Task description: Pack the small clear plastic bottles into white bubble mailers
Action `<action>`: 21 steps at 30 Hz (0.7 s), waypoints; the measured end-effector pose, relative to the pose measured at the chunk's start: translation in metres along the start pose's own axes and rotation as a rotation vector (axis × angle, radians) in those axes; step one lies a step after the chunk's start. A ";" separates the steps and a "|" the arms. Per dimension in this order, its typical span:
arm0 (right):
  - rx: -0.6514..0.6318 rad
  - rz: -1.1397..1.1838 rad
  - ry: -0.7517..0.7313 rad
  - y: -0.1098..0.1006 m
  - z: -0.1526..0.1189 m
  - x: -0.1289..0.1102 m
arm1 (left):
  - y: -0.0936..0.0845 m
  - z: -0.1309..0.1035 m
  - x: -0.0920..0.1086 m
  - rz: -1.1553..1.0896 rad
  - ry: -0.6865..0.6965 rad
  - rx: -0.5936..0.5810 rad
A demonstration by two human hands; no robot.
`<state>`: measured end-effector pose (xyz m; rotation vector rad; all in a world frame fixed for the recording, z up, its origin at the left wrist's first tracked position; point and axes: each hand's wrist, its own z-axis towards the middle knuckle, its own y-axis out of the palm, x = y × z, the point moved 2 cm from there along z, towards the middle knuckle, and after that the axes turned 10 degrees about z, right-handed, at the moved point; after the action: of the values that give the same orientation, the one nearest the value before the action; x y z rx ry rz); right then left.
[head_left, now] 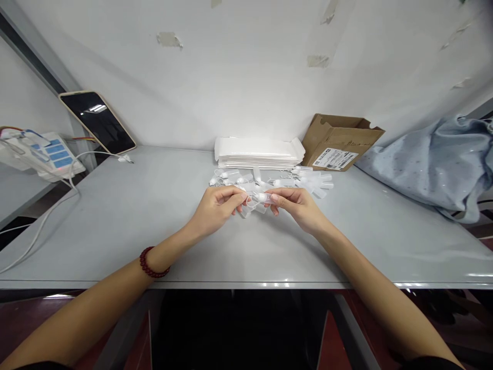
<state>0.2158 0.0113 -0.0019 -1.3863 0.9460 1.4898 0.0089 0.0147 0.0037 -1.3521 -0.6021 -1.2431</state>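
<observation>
Both hands meet over the middle of the table. Between them is a small piece with a white rounded head, a clear flat sleeve and a thin white cord [261, 197]. The thumb and fingers of my right hand [296, 204] pinch its clear part. My left hand [222, 206] is closed at the other end, near the cord; exactly what lies between those fingertips is too small to tell. Behind and beneath the hands lies a loose pile of similar clear and white pieces [314, 181], partly hidden by my fingers.
A stack of white flat packets [258, 153] lies against the wall, beside an open cardboard box [339, 141]. A pale blue cloth bag [431, 162] sits at the right. On the left are a leaning phone [98, 122], a power strip [57, 154] and a white cable [48, 213].
</observation>
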 end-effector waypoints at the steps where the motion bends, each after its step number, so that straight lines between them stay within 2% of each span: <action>1: 0.000 0.001 0.000 0.000 0.000 0.000 | 0.000 0.000 0.000 0.001 0.000 -0.002; 21: -0.001 0.038 -0.001 -0.001 0.000 0.000 | 0.000 0.001 -0.003 -0.005 0.021 -0.015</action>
<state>0.2164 0.0114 -0.0019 -1.3753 0.9764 1.5186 0.0086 0.0163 0.0014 -1.3493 -0.5830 -1.2666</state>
